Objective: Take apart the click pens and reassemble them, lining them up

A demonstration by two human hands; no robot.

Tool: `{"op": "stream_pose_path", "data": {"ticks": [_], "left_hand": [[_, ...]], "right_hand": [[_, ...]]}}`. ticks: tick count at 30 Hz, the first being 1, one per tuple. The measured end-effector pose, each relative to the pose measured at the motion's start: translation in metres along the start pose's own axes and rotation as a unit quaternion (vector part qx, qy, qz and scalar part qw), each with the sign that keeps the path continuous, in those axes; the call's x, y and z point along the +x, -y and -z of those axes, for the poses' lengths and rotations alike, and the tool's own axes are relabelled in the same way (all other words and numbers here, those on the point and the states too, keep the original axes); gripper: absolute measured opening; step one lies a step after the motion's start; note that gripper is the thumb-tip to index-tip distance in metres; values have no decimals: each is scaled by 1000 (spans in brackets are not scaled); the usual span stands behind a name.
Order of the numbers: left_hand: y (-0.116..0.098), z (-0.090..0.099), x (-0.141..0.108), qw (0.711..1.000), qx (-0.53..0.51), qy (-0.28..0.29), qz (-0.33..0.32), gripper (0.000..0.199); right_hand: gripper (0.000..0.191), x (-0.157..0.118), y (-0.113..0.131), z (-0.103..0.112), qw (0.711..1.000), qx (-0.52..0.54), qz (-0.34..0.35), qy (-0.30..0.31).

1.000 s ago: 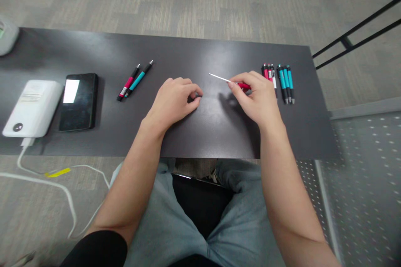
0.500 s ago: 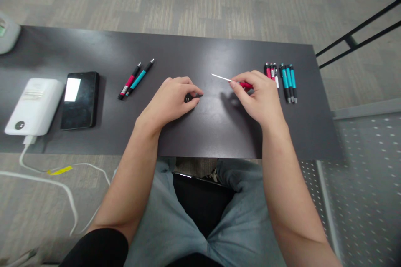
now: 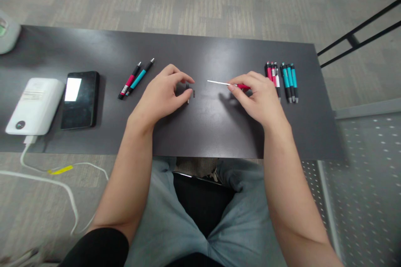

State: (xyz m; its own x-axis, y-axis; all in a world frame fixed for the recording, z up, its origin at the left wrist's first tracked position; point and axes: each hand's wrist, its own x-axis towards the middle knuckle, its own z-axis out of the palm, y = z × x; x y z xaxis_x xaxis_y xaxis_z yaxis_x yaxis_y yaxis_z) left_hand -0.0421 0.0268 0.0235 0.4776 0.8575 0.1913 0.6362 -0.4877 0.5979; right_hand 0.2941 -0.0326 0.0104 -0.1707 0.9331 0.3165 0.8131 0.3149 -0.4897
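My left hand [image 3: 167, 91] hovers over the dark tabletop with thumb and fingers apart. Below its fingertips are small dark pen parts [image 3: 194, 94] on the table; others are partly hidden by the thumb. Between the thumb and fingers of my right hand [image 3: 255, 94] is a red pen barrel [image 3: 243, 86], mostly covered by the hand. A thin white refill [image 3: 217, 82] sticks out of the barrel's left end, pointing toward my left hand. To the right of that hand lie several red, white and teal pens [image 3: 288, 81] in two groups.
A red pen [image 3: 130, 80] and a teal pen [image 3: 140, 76] lie side by side left of my left hand. Farther left are a black phone-like device [image 3: 79, 102] and a white power bank [image 3: 35, 104] with a white cable [image 3: 26, 156]. The table [image 3: 213, 142] ends just before my lap.
My left hand has opened and drawn slightly left, leaving small dark parts on the table. The refill in my right hand has tipped closer to level.
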Motion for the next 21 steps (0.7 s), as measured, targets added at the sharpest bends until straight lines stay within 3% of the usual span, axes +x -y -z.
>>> {"op": "stream_pose_path", "data": {"ticks": [9,15,18,21], "left_hand": [[4,2,0,997,-37,25,61,28],[-7,5,0,997,-60,-52,9,34],[-22,3,-1,993,-111,-19,-40,36],[-34,-3,1,992,-111,20,-56,25]], "right_hand": [[27,1,5,1,998,39,40,28],[29,2,11,3,996,52,56,45],[31,2,18,4,994,57,67,59],[34,2,23,5,994,50,64,73]]}}
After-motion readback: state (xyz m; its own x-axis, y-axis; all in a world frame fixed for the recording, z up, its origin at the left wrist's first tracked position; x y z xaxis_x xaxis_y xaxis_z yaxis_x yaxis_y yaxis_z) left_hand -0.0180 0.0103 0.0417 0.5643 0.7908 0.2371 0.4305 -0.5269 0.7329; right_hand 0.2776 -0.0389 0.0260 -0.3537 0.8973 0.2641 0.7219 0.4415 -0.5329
